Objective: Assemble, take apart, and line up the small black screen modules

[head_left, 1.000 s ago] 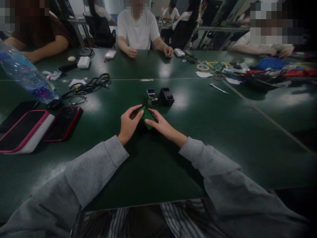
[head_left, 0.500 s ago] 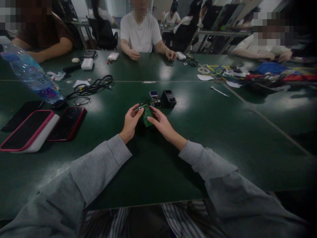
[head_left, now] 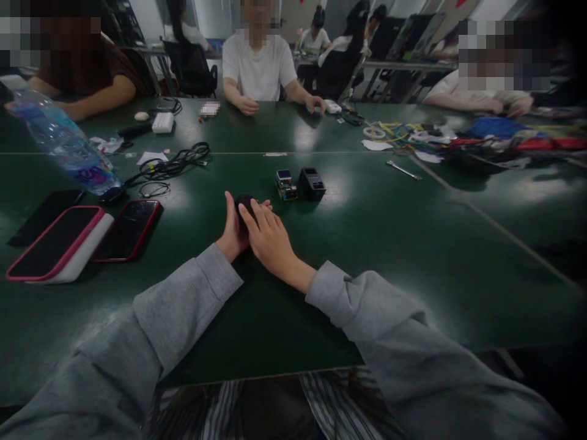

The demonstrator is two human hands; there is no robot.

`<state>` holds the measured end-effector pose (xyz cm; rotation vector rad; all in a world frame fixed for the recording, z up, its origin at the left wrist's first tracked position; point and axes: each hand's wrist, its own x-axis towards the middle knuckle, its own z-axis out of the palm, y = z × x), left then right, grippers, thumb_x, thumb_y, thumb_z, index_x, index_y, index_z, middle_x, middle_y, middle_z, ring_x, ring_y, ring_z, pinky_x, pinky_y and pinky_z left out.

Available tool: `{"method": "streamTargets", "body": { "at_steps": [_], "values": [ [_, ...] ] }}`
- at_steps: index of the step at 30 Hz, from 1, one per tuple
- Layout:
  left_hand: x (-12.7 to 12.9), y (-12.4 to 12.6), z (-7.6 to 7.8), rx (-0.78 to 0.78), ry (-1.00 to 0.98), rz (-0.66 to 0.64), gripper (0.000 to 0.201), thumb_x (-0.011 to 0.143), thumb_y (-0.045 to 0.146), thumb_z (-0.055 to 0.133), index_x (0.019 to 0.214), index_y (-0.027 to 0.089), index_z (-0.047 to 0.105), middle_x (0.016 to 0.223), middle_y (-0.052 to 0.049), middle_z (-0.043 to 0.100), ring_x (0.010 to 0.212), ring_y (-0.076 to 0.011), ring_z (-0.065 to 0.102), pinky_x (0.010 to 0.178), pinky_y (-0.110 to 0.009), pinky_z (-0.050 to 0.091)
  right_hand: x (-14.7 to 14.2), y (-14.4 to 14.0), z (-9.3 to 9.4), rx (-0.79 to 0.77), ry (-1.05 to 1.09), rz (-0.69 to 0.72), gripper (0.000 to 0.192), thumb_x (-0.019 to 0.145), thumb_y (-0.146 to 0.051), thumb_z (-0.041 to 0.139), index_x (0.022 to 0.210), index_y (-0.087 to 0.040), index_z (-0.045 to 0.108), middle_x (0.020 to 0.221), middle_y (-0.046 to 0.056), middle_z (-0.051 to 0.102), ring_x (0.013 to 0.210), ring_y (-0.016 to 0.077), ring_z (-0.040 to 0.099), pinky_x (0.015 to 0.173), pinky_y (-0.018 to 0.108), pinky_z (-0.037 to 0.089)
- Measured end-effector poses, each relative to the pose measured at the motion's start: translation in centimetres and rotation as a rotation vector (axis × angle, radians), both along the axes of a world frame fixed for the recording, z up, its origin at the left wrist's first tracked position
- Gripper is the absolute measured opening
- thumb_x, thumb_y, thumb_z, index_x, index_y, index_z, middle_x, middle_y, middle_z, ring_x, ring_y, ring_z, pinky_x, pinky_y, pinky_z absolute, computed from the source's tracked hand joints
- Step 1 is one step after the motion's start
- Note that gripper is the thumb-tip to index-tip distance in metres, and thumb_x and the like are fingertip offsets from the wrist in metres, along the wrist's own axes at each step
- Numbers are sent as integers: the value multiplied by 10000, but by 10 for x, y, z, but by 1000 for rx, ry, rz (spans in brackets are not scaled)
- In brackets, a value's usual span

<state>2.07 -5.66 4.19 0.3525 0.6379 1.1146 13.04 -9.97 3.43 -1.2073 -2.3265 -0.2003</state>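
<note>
A pair of bare hands at work over the green worktop [head_left: 413,244], as met by anyone standing in the room. A small dark object [head_left: 245,203] lies between the two palms, near the middle of the worktop and mostly covered by fingers, so that its face and details cannot be made out. The left hand [head_left: 235,233] appears to cradle it from below and the left, closed about it, with the thumb upright beside it; some fingertips show beyond the object's far side. The right hand [head_left: 274,242] crosses from the other side, its back uppermost and its fingers slightly parted over the object; whether it grips or merely rests there cannot be told. Both forearms, in grey sleeves [head_left: 181,308], slant inward to meet there. The step in hand seems to be handling or turning the object; a further move would call for firm support from the left hand while the right fingers shift. Just beyond the hands, and apart from them, stand a small circuit assembly [head_left: 287,188] with a screen and, beside it on the right, a black housing [head_left: 312,185] with openings
</note>
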Motion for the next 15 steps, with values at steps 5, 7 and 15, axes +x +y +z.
{"method": "streamTargets", "body": {
  "at_steps": [5,7,15],
  "values": [
    [-8,9,-5,53,-79,-27,839,939,787,253,1215,117,676,1118,-149,744,1148,-279,679,1018,-424,525,3,-15,-5,-85,117,143,701,952,-246,505,1589,-116,241,1664,191,186,1548,329,158,1219,570,296],
    [-9,10,-5,63,-95,-67,818,951,763,271,1266,117,661,1155,-156,738,1161,-285,675,1038,-443,511,5,-17,-6,-91,200,127,729,956,-291,514,1599,-159,199,1670,173,154,1559,325,114,1225,599,267],
    [-12,12,2,85,-56,-120,833,960,734,263,1418,105,559,1370,-188,644,1326,-333,570,1149,-508,395,15,-3,-15,-134,379,116,817,940,-320,562,1609,-210,106,1656,168,138,1561,325,93,1234,615,248]
  ]
}}
